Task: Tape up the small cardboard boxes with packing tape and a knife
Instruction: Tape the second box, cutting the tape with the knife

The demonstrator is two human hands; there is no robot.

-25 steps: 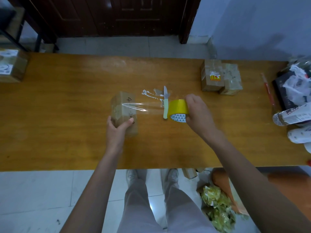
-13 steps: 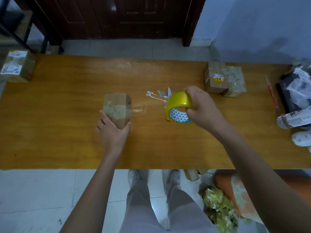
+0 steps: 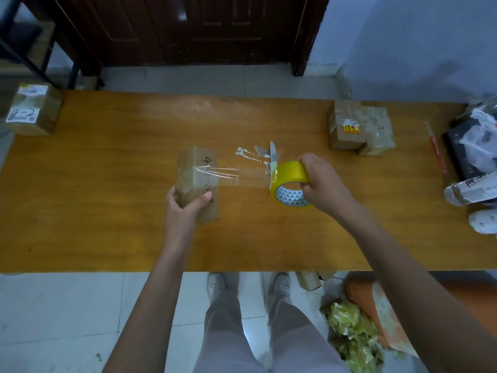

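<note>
Yellow tape roll [image 3: 290,176], triangle-patterned core

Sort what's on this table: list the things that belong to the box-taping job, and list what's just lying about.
In use for the job:
- small box, steadied by the left hand
- yellow tape roll, gripped by the right hand
- clear tape strip stretched from roll to box
- knife lying behind the roll

Lying about:
- two boxes at the far right
- labelled box at the far left
- red pen
- plastic-wrapped clutter at the right edge

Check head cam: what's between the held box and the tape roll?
In the head view, a stretched strip of clear tape runs from the box to the yellow tape roll. Bare table shows beneath it.
</note>
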